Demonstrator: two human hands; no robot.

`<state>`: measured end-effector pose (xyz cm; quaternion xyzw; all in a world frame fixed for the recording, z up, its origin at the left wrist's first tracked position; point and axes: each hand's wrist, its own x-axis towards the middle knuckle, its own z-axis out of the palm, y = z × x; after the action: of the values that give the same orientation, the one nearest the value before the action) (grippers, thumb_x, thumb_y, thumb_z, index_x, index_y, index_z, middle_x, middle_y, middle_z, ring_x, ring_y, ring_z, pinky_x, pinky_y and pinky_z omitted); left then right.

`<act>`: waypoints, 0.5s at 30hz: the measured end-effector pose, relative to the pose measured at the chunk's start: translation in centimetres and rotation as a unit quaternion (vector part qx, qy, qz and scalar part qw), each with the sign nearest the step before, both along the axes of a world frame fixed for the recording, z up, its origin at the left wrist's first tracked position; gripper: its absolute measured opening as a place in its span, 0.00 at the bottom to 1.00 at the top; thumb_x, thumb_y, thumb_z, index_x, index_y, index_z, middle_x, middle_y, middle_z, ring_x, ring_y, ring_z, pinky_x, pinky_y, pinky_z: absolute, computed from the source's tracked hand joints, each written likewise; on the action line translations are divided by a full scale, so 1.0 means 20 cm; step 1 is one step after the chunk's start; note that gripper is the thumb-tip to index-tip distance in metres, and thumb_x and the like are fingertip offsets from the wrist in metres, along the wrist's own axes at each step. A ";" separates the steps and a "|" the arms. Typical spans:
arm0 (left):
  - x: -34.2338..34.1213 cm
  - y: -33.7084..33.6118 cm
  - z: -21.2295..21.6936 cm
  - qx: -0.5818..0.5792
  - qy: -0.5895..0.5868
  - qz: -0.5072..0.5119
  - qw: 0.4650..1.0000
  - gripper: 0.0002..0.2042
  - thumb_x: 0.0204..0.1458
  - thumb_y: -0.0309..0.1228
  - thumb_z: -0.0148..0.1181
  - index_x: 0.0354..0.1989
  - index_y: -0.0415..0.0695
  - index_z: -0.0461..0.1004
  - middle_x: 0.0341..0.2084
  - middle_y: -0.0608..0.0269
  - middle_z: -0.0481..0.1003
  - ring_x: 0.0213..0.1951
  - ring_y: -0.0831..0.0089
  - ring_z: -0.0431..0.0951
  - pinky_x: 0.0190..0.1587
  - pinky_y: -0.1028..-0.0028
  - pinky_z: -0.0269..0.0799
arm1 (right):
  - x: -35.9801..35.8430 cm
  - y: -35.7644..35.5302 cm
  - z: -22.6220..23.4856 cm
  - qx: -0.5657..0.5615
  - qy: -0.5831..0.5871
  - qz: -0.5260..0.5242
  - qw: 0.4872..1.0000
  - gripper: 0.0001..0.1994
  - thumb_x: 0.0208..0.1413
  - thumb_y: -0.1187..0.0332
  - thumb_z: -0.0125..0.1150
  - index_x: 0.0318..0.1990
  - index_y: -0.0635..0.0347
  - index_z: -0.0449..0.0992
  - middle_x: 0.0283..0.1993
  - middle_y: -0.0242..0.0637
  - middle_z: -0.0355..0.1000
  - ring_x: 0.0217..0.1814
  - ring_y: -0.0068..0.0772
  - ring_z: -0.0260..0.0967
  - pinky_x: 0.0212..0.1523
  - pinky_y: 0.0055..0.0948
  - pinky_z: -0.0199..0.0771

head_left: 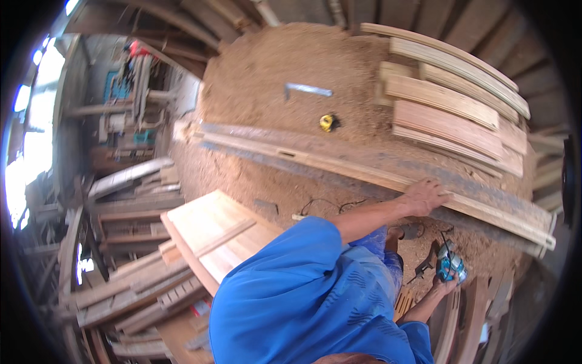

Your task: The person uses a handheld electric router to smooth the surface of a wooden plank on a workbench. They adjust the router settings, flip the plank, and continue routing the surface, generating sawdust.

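A long, narrow wooden rail with a mortise slot near its left part lies along a dusty beam. My left hand is on the rail towards its right part, fingers curled over the wood. Lower right, beside my legs, my right hand is closed around a teal handheld power tool with a black cord. Blur and the small size hide the tool's exact kind. It is held off to the near side of the rail, apart from it. A dark tool lies close to it.
Beyond the beam, a metal square and a yellow tape measure lie on sawdust. Planed boards are stacked at far right. A pale wooden panel and lumber piles stand on my left. A cord trails below the rail.
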<state>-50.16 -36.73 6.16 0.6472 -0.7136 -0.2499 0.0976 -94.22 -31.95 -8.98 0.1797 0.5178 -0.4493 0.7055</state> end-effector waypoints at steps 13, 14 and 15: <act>-0.09 -0.02 -0.08 0.006 -0.063 0.023 0.998 0.23 0.55 0.32 0.51 0.60 0.43 0.66 0.51 0.54 0.72 0.56 0.59 0.69 0.54 0.58 0.66 | 0.13 -0.26 0.06 -0.004 0.085 0.104 0.991 0.13 0.64 0.62 0.49 0.26 0.52 0.66 0.19 0.27 0.64 0.21 0.29 0.64 0.23 0.29 0.70; -0.09 -0.04 -0.05 0.016 -0.062 0.017 0.998 0.23 0.55 0.32 0.51 0.61 0.43 0.66 0.51 0.54 0.72 0.56 0.59 0.68 0.54 0.58 0.66 | 0.11 -0.27 0.04 0.003 0.080 0.103 0.992 0.13 0.65 0.62 0.49 0.26 0.52 0.66 0.19 0.27 0.63 0.21 0.29 0.64 0.23 0.30 0.69; -0.08 -0.03 -0.04 0.029 -0.060 0.012 0.998 0.23 0.56 0.33 0.50 0.61 0.43 0.66 0.52 0.54 0.72 0.57 0.59 0.68 0.54 0.58 0.66 | 0.12 -0.27 0.04 0.008 0.063 0.100 0.993 0.14 0.65 0.62 0.48 0.26 0.52 0.66 0.19 0.28 0.63 0.21 0.30 0.64 0.23 0.30 0.70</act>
<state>-51.78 -37.33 5.44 0.6723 -0.7026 -0.2301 0.0384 -91.77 -37.45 -8.16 0.1040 0.5801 -0.3832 0.7113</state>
